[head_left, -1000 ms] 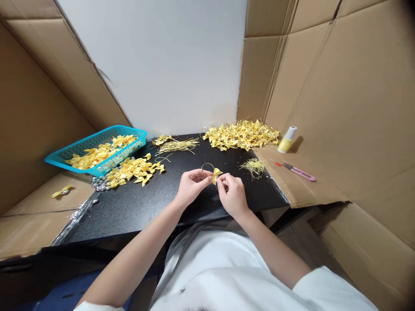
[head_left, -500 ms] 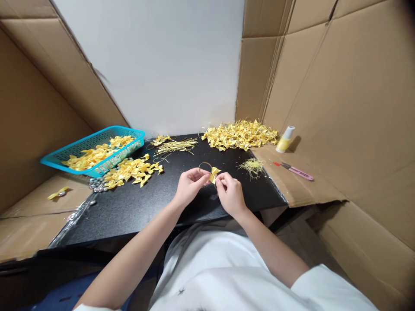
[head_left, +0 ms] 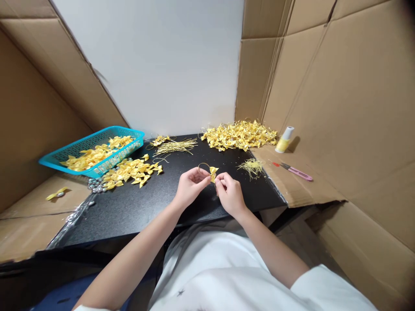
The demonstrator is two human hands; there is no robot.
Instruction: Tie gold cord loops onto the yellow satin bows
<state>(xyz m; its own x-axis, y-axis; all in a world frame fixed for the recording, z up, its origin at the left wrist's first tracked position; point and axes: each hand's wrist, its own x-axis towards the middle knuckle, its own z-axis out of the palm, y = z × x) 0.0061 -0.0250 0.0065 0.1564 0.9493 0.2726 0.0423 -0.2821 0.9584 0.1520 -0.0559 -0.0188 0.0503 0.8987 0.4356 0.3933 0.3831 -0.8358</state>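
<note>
A small yellow ribbon bow (head_left: 213, 171) is held between my two hands above the black tabletop (head_left: 155, 203). My left hand (head_left: 193, 186) pinches the bow's left side with thumb and fingers. A thin gold cord (head_left: 204, 164) loops up above those fingers. On the bow's right and lower edge, the fingertips of my right hand (head_left: 229, 193) are pressed together. What exactly lies between those right fingertips is too small to make out.
A turquoise basket (head_left: 52, 163) of yellow bows stands at the left, with loose bows (head_left: 129, 170) beside it. Behind lie gold cords (head_left: 177, 147) and a large bow pile (head_left: 240, 134). Cord scraps (head_left: 252, 167), a thread spool (head_left: 284, 140) and pink snips (head_left: 300, 173) are at the right.
The bow has turned slightly between my fingers and its upper loop looks more upright. Both hands stay in nearly the same place.
</note>
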